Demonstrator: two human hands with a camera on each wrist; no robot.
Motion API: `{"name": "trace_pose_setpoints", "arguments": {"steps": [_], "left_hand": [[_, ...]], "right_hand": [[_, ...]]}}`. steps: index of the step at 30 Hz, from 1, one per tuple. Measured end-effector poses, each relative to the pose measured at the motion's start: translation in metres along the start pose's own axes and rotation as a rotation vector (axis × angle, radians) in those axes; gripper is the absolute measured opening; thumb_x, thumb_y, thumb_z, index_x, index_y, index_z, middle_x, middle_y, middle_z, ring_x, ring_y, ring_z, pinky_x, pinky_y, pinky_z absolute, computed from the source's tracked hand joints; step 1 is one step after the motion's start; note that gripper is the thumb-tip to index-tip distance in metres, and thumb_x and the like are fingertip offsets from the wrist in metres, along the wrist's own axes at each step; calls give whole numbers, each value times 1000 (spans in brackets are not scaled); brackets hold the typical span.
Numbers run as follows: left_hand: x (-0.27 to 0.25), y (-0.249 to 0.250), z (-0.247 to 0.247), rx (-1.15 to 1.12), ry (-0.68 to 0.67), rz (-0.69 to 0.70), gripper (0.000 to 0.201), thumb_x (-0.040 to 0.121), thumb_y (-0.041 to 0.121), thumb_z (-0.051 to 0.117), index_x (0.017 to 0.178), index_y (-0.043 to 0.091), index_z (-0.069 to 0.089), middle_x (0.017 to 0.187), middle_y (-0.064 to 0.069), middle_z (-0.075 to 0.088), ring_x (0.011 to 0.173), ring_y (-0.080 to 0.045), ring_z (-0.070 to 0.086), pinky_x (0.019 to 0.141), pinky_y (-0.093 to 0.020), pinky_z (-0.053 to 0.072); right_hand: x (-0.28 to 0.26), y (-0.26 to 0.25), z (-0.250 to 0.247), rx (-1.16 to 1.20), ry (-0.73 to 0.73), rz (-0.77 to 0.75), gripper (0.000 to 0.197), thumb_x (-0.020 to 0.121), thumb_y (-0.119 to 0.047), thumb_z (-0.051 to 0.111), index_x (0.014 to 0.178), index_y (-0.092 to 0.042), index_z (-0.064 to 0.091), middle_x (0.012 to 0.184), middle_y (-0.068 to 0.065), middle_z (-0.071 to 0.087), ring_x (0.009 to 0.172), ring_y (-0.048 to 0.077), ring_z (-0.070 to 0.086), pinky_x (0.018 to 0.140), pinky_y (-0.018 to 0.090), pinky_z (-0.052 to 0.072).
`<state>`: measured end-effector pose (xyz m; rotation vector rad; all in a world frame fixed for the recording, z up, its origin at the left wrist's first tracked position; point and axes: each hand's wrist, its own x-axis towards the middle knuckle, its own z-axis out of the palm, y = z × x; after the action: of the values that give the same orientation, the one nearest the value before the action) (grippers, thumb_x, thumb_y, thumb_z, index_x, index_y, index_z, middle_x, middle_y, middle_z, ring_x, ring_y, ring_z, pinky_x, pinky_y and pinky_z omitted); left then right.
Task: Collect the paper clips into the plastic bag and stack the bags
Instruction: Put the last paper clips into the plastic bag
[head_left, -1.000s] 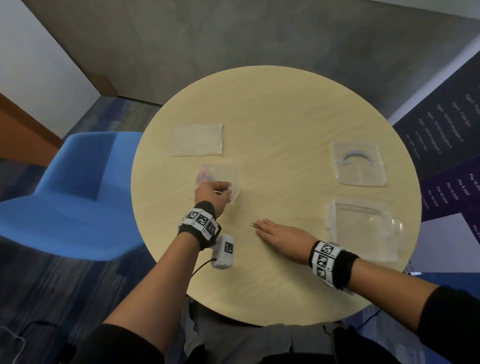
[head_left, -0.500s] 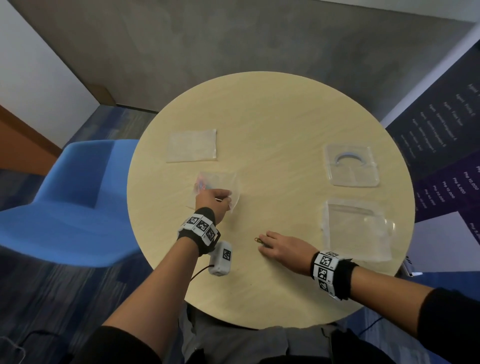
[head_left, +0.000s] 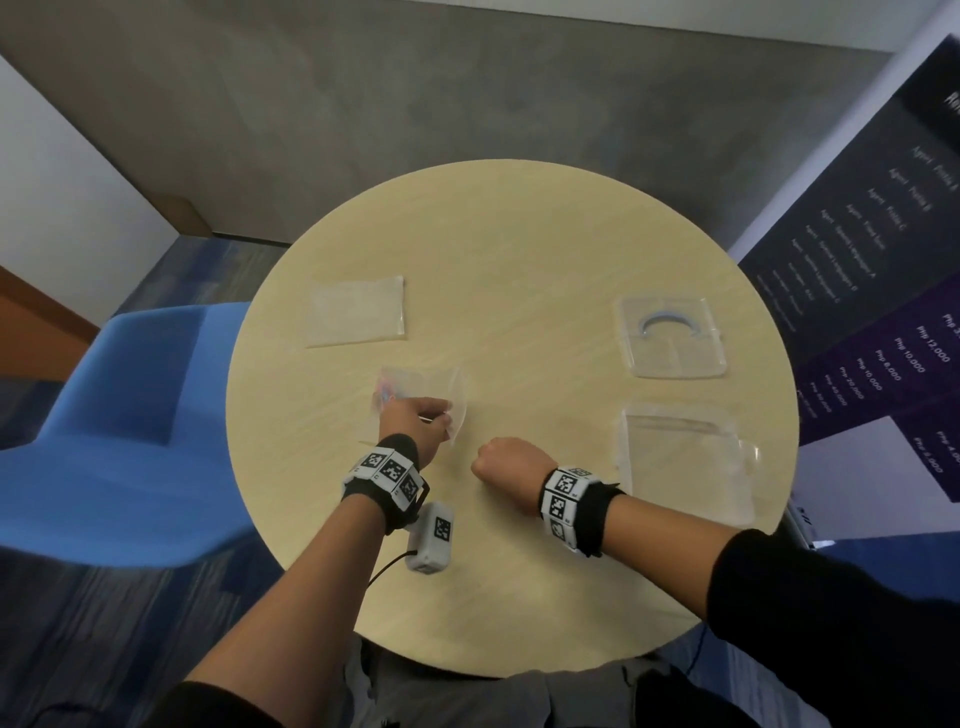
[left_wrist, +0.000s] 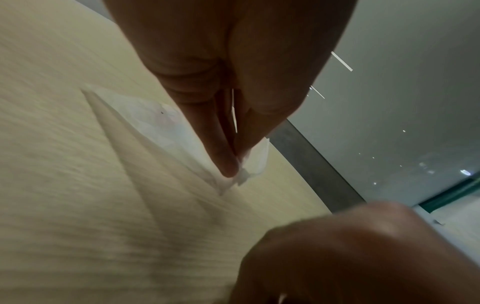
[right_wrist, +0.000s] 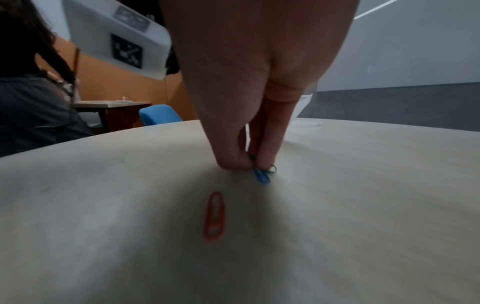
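Observation:
My left hand (head_left: 436, 415) pinches the near edge of a small clear plastic bag (head_left: 415, 387) on the round table; several coloured clips show faintly inside its far left end. In the left wrist view thumb and finger (left_wrist: 226, 164) squeeze the bag's edge (left_wrist: 249, 162), lifting it off the wood. My right hand (head_left: 483, 462) is curled just right of the bag. In the right wrist view its fingertips (right_wrist: 253, 164) pinch a blue paper clip (right_wrist: 261, 177) and a green paper clip (right_wrist: 272, 169) against the tabletop. An orange paper clip (right_wrist: 214, 216) lies loose under that hand.
A flat clear bag (head_left: 356, 310) lies at the back left. At the right are a clear bag holding a ring shape (head_left: 670, 335) and a larger crumpled clear bag (head_left: 685, 462). A blue chair (head_left: 130, 415) stands left of the table (head_left: 519, 249).
My right hand, lying flat with its fingers on a clip, has curled up and shifted left toward the bag, pinching clips. The left hand keeps holding the bag.

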<state>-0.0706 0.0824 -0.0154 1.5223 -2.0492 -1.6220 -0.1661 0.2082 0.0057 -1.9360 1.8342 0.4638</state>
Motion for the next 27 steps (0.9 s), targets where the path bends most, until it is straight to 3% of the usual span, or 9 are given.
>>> {"name": "trace_pose_setpoints", "arguments": {"steps": [3, 5, 8, 11, 14, 18, 22, 25, 27], "left_hand": [[-2, 2, -2, 9, 12, 7, 22, 89, 7, 62, 108, 10, 72, 92, -6, 74, 78, -16, 73, 89, -35, 57], [-5, 3, -3, 20, 17, 13, 23, 89, 9, 61, 109, 12, 71, 95, -6, 74, 78, -15, 73, 87, -31, 57], [-6, 7, 2, -14, 13, 19, 22, 90, 10, 61, 109, 12, 72, 93, -4, 73, 77, -15, 73, 86, -32, 57], [-7, 10, 12, -18, -8, 29, 23, 90, 9, 61, 110, 11, 71, 95, -6, 73, 79, -17, 73, 88, -37, 58], [-3, 11, 22, -45, 0, 23, 23, 90, 9, 61, 110, 9, 71, 97, -9, 74, 78, -16, 72, 89, -38, 57], [-1, 16, 24, -8, 10, 37, 22, 88, 12, 64, 108, 8, 72, 84, -2, 73, 76, -16, 73, 87, -36, 58], [-1, 24, 13, 4, 28, 42, 21, 90, 8, 61, 108, 7, 71, 85, -3, 71, 81, -21, 72, 85, -32, 56], [0, 24, 4, 23, 37, 52, 22, 90, 6, 59, 109, 6, 70, 86, -6, 70, 79, -22, 71, 78, -25, 52], [2, 23, -1, 29, 47, 49, 23, 90, 5, 59, 110, 6, 70, 85, -6, 70, 75, -20, 69, 76, -23, 49]], "right_hand": [[8, 22, -17, 215, 74, 213, 20, 90, 4, 50, 100, 6, 67, 103, 23, 68, 96, 38, 66, 81, 38, 50], [11, 48, -17, 436, 199, 358, 10, 81, -2, 67, 85, -1, 75, 90, 14, 75, 85, 28, 72, 78, 32, 57], [10, 69, -21, 1088, 508, 585, 5, 67, -6, 79, 72, -6, 78, 74, 8, 77, 64, 15, 73, 64, 25, 61], [12, 60, -34, 1655, 602, 585, 15, 72, 6, 77, 86, 8, 73, 87, 18, 73, 68, 19, 69, 58, 20, 59], [21, 48, -33, 1427, 594, 643, 13, 70, 0, 81, 82, 1, 77, 81, 12, 76, 69, 20, 73, 60, 19, 59], [31, 46, -27, 1290, 573, 614, 7, 68, -5, 80, 76, -6, 80, 76, 11, 77, 68, 19, 75, 72, 32, 63], [24, 51, -32, 1139, 577, 463, 13, 80, -10, 73, 91, -10, 80, 92, 7, 78, 88, 15, 73, 83, 21, 55], [12, 60, -21, 972, 631, 418, 17, 84, -10, 67, 95, -11, 79, 100, 7, 76, 93, 17, 70, 89, 32, 57], [1, 60, -4, 764, 489, 364, 23, 91, -15, 60, 107, -10, 75, 117, 9, 70, 108, 22, 65, 99, 38, 51]]}}
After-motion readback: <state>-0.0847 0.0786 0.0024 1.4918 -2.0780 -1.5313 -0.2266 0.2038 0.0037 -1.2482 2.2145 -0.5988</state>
